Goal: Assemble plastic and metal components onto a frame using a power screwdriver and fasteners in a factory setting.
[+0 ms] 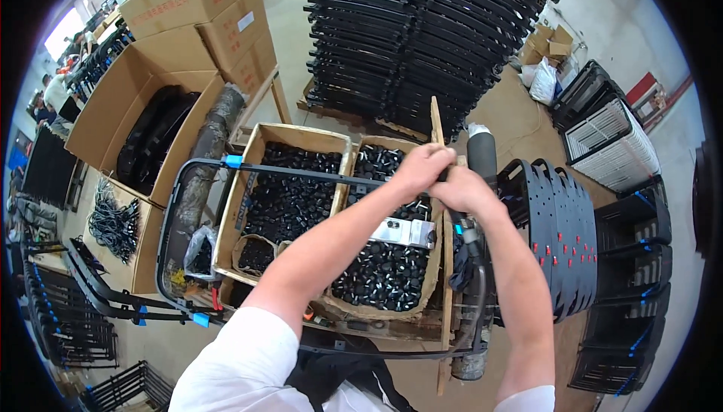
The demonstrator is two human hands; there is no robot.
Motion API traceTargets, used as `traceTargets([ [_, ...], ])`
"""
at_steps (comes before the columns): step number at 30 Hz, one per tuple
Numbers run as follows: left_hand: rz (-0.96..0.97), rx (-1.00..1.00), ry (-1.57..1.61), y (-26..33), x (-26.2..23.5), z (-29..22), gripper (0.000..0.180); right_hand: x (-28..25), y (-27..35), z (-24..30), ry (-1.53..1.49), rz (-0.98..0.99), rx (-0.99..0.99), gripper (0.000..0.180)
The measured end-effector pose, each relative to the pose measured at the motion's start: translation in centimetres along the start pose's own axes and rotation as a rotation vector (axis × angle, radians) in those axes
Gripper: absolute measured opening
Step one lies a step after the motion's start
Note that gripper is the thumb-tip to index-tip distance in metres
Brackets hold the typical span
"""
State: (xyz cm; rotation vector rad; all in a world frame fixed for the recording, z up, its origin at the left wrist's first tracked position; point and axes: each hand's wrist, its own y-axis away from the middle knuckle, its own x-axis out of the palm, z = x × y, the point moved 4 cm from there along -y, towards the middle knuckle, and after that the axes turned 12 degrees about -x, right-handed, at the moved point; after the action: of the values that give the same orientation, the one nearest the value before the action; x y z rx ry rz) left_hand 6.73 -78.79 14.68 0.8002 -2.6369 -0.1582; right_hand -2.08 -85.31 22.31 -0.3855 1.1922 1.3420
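Observation:
A black tubular frame (297, 174) with blue tape pieces lies across wooden parts bins. My left hand (426, 166) is closed at its far right corner, the fingers pinched together; what they hold is hidden. Just beside it, my right hand (468, 190) curls round the frame at that corner, the two hands touching or nearly so. Below the right hand hangs a dark tool-like piece (471, 239) with a grey hose. Under the frame, one bin holds black knobs (290, 197); another has black knobs with bright metal studs (384, 276). A silver metal box (399, 231) rests across that bin.
An upright wooden slat (446, 299) and a wrapped roller (482, 157) stand on the right. Beyond the bins rises a tall stack of black frames (422, 35). Cardboard boxes (207, 5) and a bundle of cables (114, 220) are left; curved black panels (553, 239) stand right.

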Motion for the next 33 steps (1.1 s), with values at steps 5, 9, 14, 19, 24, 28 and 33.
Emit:
traceTargets([
  [5,-0.072,0.011,-0.001,3.1,-10.1,-2.6,0.023,3.8,-4.1,8.8,-0.141,-0.037,-0.069,0.036],
  [9,-0.091,0.022,-0.019,3.9,-14.5,-3.2,0.024,6.0,-7.0,11.2,-0.133,-0.077,-0.02,0.036],
  [14,-0.101,0.027,0.001,3.9,-16.7,-2.9,0.023,6.7,-7.8,13.4,-0.161,-0.095,-0.036,0.044],
  [19,-0.076,0.028,0.028,3.6,-17.7,-2.3,0.023,6.7,-7.9,14.8,-0.107,-0.041,0.022,0.042],
  [24,-0.041,0.014,0.03,3.3,-17.9,-2.2,0.023,6.9,-8.9,14.1,-0.09,-0.044,0.025,0.041],
  [28,-0.079,0.027,-0.036,3.9,-18.6,-1.7,0.024,7.7,-8.7,14.9,-0.149,-0.046,-0.008,0.043],
  [33,-0.036,0.017,0.024,4.3,-18.8,-1.4,0.028,8.5,-9.3,14.3,-0.215,-0.092,-0.019,0.046],
])
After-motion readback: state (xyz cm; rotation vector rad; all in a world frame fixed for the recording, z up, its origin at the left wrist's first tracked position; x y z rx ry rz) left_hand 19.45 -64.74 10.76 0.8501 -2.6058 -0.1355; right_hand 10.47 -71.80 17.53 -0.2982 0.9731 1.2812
